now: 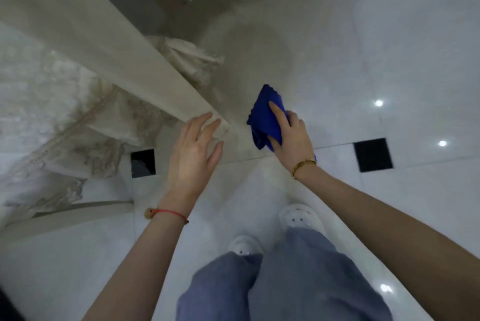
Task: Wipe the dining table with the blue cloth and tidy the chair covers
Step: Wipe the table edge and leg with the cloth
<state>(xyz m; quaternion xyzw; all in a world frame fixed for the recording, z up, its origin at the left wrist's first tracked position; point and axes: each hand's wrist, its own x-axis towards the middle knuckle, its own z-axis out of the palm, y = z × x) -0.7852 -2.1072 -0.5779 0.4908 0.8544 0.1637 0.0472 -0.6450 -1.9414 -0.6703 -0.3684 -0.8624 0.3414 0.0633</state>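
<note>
Gripping a crumpled cloth, deep blue and soft-napped with a wavy edge: right hand, fingers curled over the bunched folds, thin gold bracelet at the wrist. Held in the air above the floor, just right of the desk corner. Reaching toward that corner: left hand, fingers straight and spread, released, fingertips at the pale, smooth, squared edge; contact uncertain. Red string bracelet with a small bead on the left wrist. Draped under and beside the desk edge: cream chair cover, gathered and wrinkled, lace-like pattern blurred. Glossy white tiles with small black square insets, bright light spots reflected. Below: loose grey-blue trousers, white perforated clogs.
</note>
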